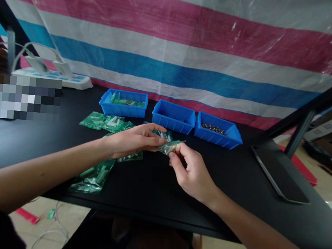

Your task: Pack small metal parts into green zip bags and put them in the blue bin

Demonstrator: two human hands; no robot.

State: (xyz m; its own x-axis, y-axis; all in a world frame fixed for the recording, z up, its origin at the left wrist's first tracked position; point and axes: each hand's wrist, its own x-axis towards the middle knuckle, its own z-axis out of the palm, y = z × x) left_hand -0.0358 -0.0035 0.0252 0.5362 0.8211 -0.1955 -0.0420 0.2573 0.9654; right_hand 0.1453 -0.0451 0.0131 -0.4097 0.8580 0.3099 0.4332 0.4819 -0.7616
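Observation:
Between my hands, above the middle of the black table, is a small green-tinted plastic bag (167, 148) with something pale inside. My right hand (192, 171) pinches its right end between thumb and fingers. From the other side, my left hand (137, 139) grips the bag's left end with closed fingertips. Several green bags of pale pieces lie around and partly under my left hand, among them one bag (95, 121) farther back and a larger bag (94, 177) near the table's front edge. What exactly the held bag contains is too small to tell.
Three blue bins stand in a row behind my hands: a left bin (123, 110) with green bags, a middle bin (172, 123) with small dark bits, a right bin (217, 137) with shiny metal pieces. A phone (279, 175) lies right; a power strip (76, 82) sits back left.

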